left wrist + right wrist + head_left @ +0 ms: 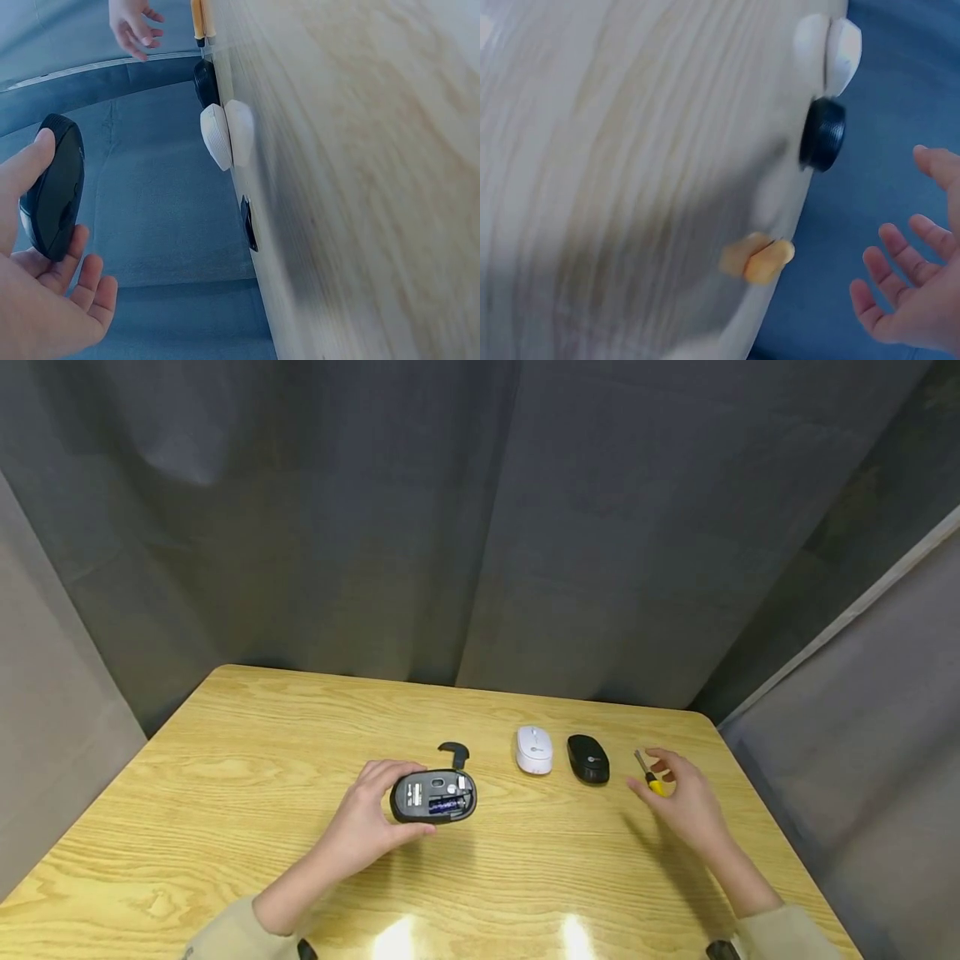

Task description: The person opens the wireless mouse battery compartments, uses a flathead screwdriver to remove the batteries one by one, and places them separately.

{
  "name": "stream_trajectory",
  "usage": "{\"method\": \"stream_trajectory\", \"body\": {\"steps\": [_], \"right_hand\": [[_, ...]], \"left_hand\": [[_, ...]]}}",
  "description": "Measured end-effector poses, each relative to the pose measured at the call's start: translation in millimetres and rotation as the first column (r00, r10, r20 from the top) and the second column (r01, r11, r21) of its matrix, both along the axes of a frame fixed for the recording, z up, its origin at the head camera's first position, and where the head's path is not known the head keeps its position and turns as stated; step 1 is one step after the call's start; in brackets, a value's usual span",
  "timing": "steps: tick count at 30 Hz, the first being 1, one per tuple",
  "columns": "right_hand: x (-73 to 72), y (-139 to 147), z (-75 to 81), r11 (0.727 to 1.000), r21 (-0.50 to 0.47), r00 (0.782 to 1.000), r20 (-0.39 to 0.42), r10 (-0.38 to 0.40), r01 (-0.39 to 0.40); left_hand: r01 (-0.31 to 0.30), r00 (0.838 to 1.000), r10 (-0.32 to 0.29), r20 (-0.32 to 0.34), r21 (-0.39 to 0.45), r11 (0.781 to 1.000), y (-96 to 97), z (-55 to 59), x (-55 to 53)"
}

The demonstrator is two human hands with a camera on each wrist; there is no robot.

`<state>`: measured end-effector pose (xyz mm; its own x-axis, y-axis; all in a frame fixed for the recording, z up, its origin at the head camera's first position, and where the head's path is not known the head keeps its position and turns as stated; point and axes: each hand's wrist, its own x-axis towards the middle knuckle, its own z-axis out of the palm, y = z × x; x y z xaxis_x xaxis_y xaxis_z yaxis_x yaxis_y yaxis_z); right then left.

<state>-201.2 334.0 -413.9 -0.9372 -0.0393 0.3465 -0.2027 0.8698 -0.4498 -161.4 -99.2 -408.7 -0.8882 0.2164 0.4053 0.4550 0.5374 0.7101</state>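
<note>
In the head view my left hand grips a black computer mouse by its left end, thumb along the near side and fingers on the far side. Its underside faces me, with the battery bay uncovered and a dark blue battery lying in it. Just beyond the mouse lies a black battery cover on the table. My right hand hovers over a screwdriver with a yellow handle. In the right wrist view the fingers of that hand are spread, apart from the screwdriver.
A white mouse and a second black mouse stand side by side on the wooden table, between my hands and farther back. Dark grey curtains hang behind the table, and a grey panel borders its right side.
</note>
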Motion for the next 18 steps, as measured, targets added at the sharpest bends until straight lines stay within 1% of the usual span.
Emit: {"method": "stream_trajectory", "body": {"steps": [2,8,13,18], "right_hand": [[-1.7,4.3,-3.4,1.0,0.024,1.0,0.01,-0.016,0.016],[-6.8,18.0,-15.2,0.997,0.074,0.999,0.033,-0.033,0.03],[-12.7,31.5,-22.2,0.993,0.111,0.992,0.115,-0.056,0.043],[-19.4,43.7,-27.5,0.993,0.114,0.981,0.19,-0.044,0.023]], "left_hand": [[-0.001,1.0,0.001,-0.001,-0.002,1.0,-0.3,-0.1,-0.1],[-0.007,1.0,0.007,-0.006,0.003,1.0,-1.9,0.9,0.0],[-0.005,1.0,0.005,-0.004,-0.002,1.0,-2.9,2.9,0.5],[-0.006,1.0,0.006,0.006,0.001,1.0,-3.5,3.8,1.3]]}}
